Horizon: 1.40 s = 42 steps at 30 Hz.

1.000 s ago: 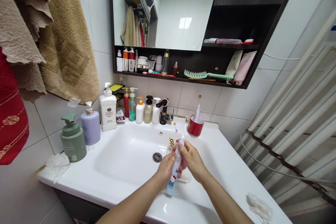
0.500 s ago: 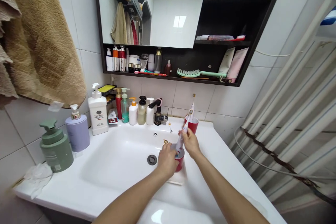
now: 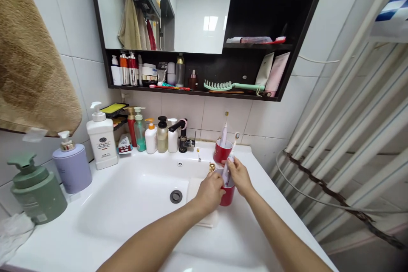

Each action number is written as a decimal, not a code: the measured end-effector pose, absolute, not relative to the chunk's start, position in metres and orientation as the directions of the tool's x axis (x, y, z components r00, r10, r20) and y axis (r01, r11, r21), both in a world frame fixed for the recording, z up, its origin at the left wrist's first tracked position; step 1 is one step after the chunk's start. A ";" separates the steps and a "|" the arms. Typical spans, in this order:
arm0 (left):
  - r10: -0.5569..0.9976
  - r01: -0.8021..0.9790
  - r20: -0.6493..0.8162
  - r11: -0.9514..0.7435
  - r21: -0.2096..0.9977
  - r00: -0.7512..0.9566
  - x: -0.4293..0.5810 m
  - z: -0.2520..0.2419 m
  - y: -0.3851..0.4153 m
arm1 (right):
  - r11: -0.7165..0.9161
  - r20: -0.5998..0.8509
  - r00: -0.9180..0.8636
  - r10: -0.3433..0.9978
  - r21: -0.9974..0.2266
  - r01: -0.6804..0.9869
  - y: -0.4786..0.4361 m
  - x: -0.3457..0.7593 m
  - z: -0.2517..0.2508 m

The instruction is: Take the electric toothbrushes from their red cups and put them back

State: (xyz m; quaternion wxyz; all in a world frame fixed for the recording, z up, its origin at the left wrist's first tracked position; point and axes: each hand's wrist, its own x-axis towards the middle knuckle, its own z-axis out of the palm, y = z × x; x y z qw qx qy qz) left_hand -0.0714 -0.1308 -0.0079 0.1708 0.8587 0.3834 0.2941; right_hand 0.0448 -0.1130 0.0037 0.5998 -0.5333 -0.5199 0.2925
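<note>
My left hand (image 3: 210, 193) is wrapped round a red cup (image 3: 227, 196) held at the right edge of the white sink (image 3: 134, 204). My right hand (image 3: 239, 175) grips an electric toothbrush (image 3: 228, 165) that stands tilted in that cup, brush head up. Just behind, against the wall, stands a second red cup (image 3: 222, 151) with another toothbrush (image 3: 224, 129) upright in it.
Pump bottles (image 3: 100, 137) and small bottles (image 3: 151, 136) line the sink's back-left rim beside the black tap (image 3: 181, 134). A dark shelf (image 3: 197, 89) with a green hairbrush (image 3: 232, 86) hangs above. A brown towel (image 3: 28, 72) hangs left; white rails (image 3: 357, 136) run right.
The toothbrush went from being held in both hands over the sink into the red cup. My left hand took hold of the cup, and both hands moved back and right towards the second cup.
</note>
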 end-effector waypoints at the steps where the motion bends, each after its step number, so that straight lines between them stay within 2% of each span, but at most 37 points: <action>1: 0.742 0.541 0.392 -0.667 0.512 0.544 -0.063 -0.003 -0.128 | 0.264 0.311 0.301 0.901 -0.946 0.189 -0.115 0.054 0.009; 3: 0.711 0.510 0.422 -0.700 0.499 0.563 -0.043 0.005 -0.122 | 0.276 0.323 0.336 0.885 -0.944 0.182 -0.115 0.074 0.017; 8: 0.667 0.474 0.454 -0.742 0.473 0.591 0.004 0.016 -0.099 | 0.248 0.388 0.448 0.805 -0.907 0.341 -0.094 0.120 0.019; 19: 0.642 0.481 0.449 -0.765 0.428 0.622 0.061 0.013 -0.036 | 0.195 0.420 0.474 0.774 -0.870 0.452 -0.024 0.177 0.014; 23: 0.639 0.498 0.453 -0.769 0.401 0.621 0.056 0.014 -0.027 | 0.186 0.420 0.468 0.778 -0.864 0.468 -0.009 0.178 0.011; 27: 0.692 0.575 0.488 -0.718 0.392 0.531 0.031 0.014 -0.020 | 0.168 0.413 0.482 0.773 -0.865 0.472 -0.003 0.175 0.011; 32: 0.785 0.665 0.448 -0.609 0.432 0.428 0.002 0.011 -0.013 | 0.107 0.431 0.619 0.656 -0.865 0.490 -0.020 0.166 0.024; 35: 0.786 0.657 0.430 -0.612 0.441 0.444 -0.011 0.007 -0.026 | 0.168 0.494 0.622 0.608 -0.846 0.507 -0.041 0.141 0.029; 38: 0.789 0.657 0.418 -0.610 0.444 0.450 -0.029 -0.003 -0.054 | 0.283 0.483 0.512 0.710 -0.862 0.420 -0.062 0.104 0.020; 42: 0.812 0.682 0.377 -0.581 0.445 0.446 -0.059 -0.020 -0.096 | 0.232 0.322 0.371 0.871 -0.936 0.266 -0.081 0.057 -0.004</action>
